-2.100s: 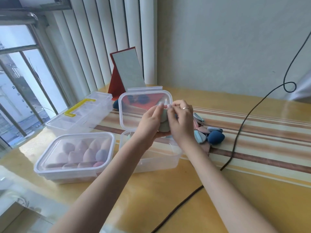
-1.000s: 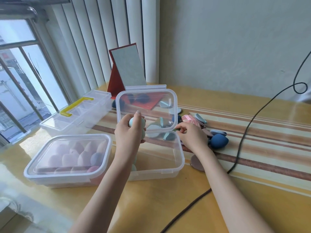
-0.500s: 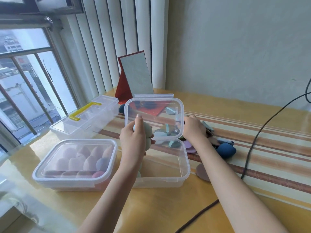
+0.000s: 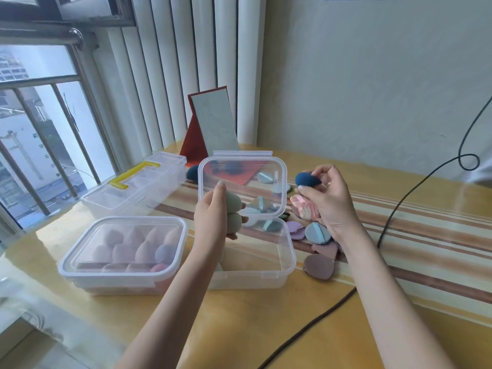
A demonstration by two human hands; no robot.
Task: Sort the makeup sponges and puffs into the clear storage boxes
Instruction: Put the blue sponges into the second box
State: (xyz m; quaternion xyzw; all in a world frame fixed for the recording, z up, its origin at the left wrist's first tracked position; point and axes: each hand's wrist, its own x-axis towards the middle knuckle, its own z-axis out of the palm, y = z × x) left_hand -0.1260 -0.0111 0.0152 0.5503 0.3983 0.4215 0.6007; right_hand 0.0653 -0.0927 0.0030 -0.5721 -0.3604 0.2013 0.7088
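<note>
My left hand (image 4: 210, 217) grips two grey-green egg-shaped sponges (image 4: 233, 211), one above the other, over the open clear box (image 4: 288, 258); its lid (image 4: 241, 186) stands upright behind. To the right, my right hand (image 4: 328, 206) pinches a dark blue sponge (image 4: 306, 179) in its fingertips and also holds a pink marbled sponge (image 4: 304, 207) against the palm. Loose flat puffs (image 4: 316, 233), blue, lilac and mauve, lie on the table below that hand. A closed clear box (image 4: 122, 251) at the left holds several pink and purple sponges.
A long clear case with a yellow handle (image 4: 133, 174) sits at the back left. A red folding mirror (image 4: 210, 129) stands behind the boxes, with another dark blue sponge (image 4: 192, 172) at its foot. A black cable (image 4: 394, 217) crosses the striped table on the right.
My right hand has lifted away from the pile, carrying the dark blue sponge and the pink marbled one. My left hand stays over the open box with the green sponges.
</note>
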